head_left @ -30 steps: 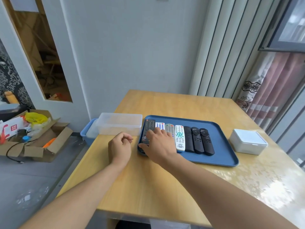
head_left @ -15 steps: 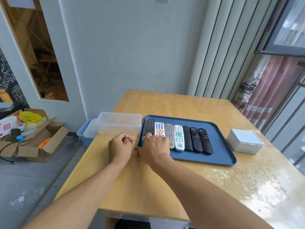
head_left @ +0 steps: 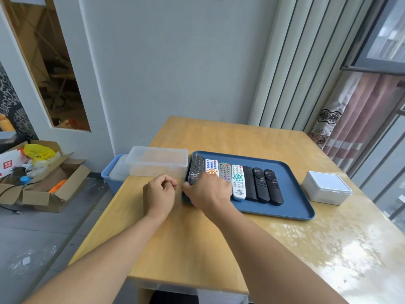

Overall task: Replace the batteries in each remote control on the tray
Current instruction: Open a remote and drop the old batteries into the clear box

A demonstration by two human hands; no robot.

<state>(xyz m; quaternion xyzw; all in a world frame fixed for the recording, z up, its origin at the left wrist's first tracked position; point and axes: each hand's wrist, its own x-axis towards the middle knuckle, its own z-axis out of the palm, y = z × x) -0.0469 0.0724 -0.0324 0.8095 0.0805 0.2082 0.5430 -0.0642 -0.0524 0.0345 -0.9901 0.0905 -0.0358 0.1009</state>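
A blue tray (head_left: pixel 293 194) on the wooden table holds several remotes in a row. The leftmost is a black remote (head_left: pixel 196 167), tilted up at its near end. My right hand (head_left: pixel 208 190) grips its near end, thumb at the left edge, and covers the near ends of the white remote with blue buttons (head_left: pixel 211 166) and the grey remote (head_left: pixel 224 171). To the right lie a white remote with teal buttons (head_left: pixel 238 182) and three black remotes (head_left: pixel 260 185). My left hand (head_left: pixel 159 193) rests on the table left of the tray, fingers curled, holding nothing.
A clear lidded plastic box (head_left: pixel 157 160) stands left of the tray, a blue bin (head_left: pixel 114 172) beside it off the table edge. A white lidded box (head_left: pixel 326 189) sits right of the tray. A cardboard box (head_left: pixel 43 183) of clutter is on the floor at left.
My right hand slid left from over the middle remotes to the leftmost black remote and took hold of its near end, which has lifted. My left hand stayed put.
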